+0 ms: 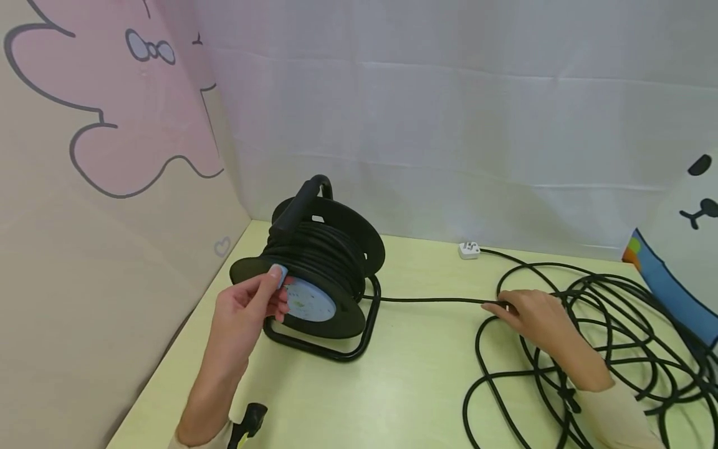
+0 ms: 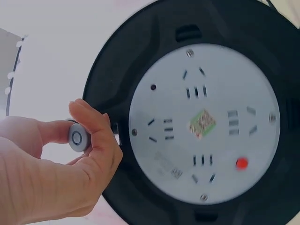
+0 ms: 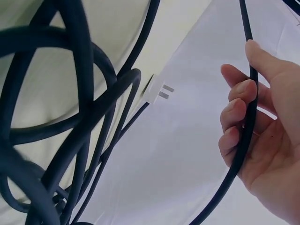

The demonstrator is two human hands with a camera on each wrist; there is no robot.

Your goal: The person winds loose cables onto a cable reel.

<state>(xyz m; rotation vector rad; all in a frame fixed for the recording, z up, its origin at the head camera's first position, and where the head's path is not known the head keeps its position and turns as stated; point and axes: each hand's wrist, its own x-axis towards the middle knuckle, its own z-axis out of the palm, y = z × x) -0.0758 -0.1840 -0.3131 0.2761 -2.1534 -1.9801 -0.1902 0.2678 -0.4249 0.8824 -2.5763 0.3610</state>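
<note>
A black cable reel (image 1: 351,318) with a pale socket plate (image 2: 215,93) stands on the table, dark cable wound round its drum. My left hand (image 1: 255,302) pinches the small grey winding knob (image 2: 77,138) at the rim of the reel's front disc, thumb on one side and fingers on the other. My right hand (image 1: 533,315) holds the black cable (image 3: 241,145), which runs straight across from the reel. In the right wrist view its fingers curl round the cable, with the thumb (image 3: 262,58) laid along it.
Loose loops of cable (image 1: 611,299) spread over the right side of the pale yellow table (image 1: 415,374). A white plug (image 1: 469,250) lies near the back edge. Behind rises a white cloth backdrop (image 1: 449,125). A black strap end (image 1: 255,419) shows by the left sleeve.
</note>
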